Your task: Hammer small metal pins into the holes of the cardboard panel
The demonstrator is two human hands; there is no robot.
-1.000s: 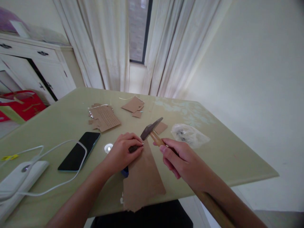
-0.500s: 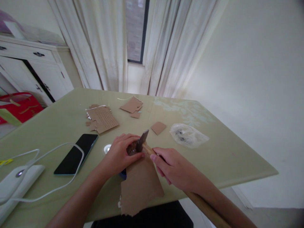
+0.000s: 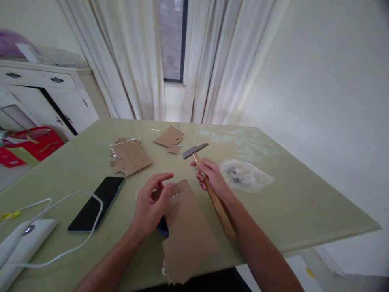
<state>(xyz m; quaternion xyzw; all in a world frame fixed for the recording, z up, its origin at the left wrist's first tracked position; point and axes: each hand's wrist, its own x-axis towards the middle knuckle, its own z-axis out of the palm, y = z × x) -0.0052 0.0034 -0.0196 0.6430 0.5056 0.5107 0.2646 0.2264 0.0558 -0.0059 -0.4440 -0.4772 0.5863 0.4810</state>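
Note:
My right hand (image 3: 211, 176) is closed round the upper wooden handle of a hammer (image 3: 218, 209). Its narrow metal head points up and away, lifted clear of the cardboard. A brown cardboard piece (image 3: 190, 233) lies at the near table edge, its torn end towards me. Rows of small holes or dots show near its far end. At that end's left side is my left hand (image 3: 150, 205), thumb and forefinger apart, the other fingers curled beneath. Whether it touches the cardboard is hard to tell. Part of a dark blue object (image 3: 163, 226) sticks out under the cardboard's left edge.
Cardboard scraps (image 3: 132, 156) lie at the far left, with more pieces (image 3: 170, 137) at the back. A clear plastic bag (image 3: 244, 175) with dark bits sits to the right. On the left are a phone (image 3: 97, 205), a white power strip (image 3: 26, 243) and a looping white cable (image 3: 69, 245).
My right hand has lifted the hammer up and away from the cardboard's far end. My left hand has opened and shifted left, uncovering the rows of holes or dots.

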